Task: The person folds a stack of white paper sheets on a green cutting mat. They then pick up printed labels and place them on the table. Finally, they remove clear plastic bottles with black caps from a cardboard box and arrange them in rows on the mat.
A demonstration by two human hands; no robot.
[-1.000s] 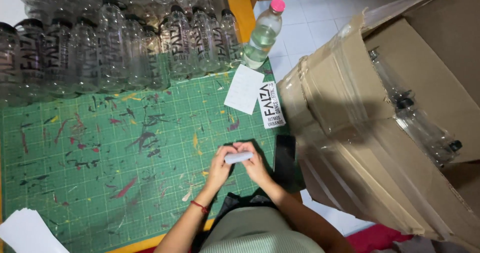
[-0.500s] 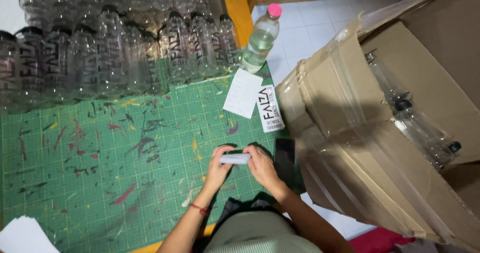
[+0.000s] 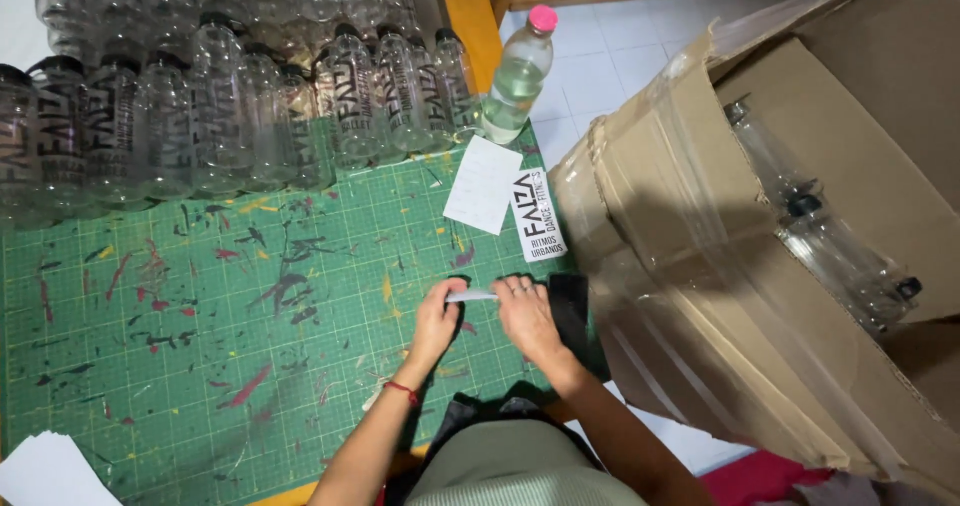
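Observation:
My left hand (image 3: 437,318) and my right hand (image 3: 523,314) meet over the near right part of a paint-spattered green cutting mat (image 3: 200,316). Between their fingertips they pinch a small white label strip (image 3: 470,295), held flat just above the mat. A red thread bracelet circles my left wrist. A printed white label (image 3: 540,216) and a blank white paper piece (image 3: 483,184) lie on the mat just beyond my hands. A dark flat object (image 3: 570,306) sits right of my right hand.
Several clear empty bottles with black lettering (image 3: 220,96) stand in rows along the mat's far edge. A bottle with a pink cap (image 3: 518,74) stands at the far right corner. A large open cardboard box (image 3: 760,256) holding clear bottles (image 3: 830,236) fills the right. White paper (image 3: 50,471) lies near left.
Both hands stay together on the white strip with only slight finger shifts. The view has drifted a little.

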